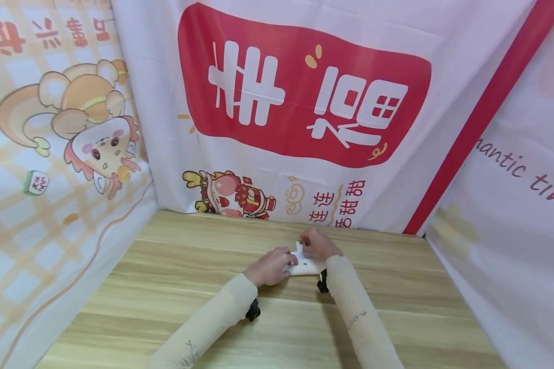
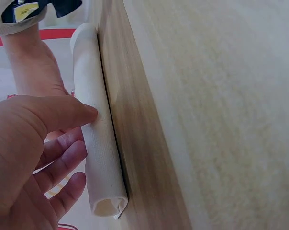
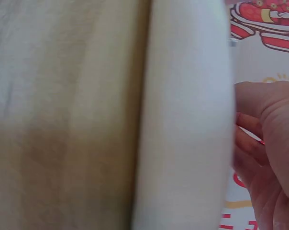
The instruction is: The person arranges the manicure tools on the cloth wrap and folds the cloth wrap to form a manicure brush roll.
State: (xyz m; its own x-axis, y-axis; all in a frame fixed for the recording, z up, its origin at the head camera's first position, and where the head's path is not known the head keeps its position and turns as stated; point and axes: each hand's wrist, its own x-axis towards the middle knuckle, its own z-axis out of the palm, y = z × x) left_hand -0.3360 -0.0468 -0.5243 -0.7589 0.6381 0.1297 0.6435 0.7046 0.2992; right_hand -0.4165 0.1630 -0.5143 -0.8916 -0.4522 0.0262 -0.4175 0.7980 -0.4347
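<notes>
A small white folded cloth (image 1: 308,267) with little dark round spots lies on the table in the head view. Its near edge appears in the left wrist view as a thick rolled fold (image 2: 99,143), hollow at the end. At its left side my left hand (image 1: 270,266) rests, thumb against the fold and loosely bent fingers over the top. My right hand (image 1: 320,245) pinches a narrow part at the far side with curled fingers. In the right wrist view the blurred cloth (image 3: 185,120) hides those fingertips.
The wood-grain table (image 1: 189,287) ends at a printed white curtain (image 1: 268,164) close behind the hands. Printed cloth walls stand at left (image 1: 74,215) and right (image 1: 503,230). Black wrist cameras (image 1: 253,310) sit under both sleeves.
</notes>
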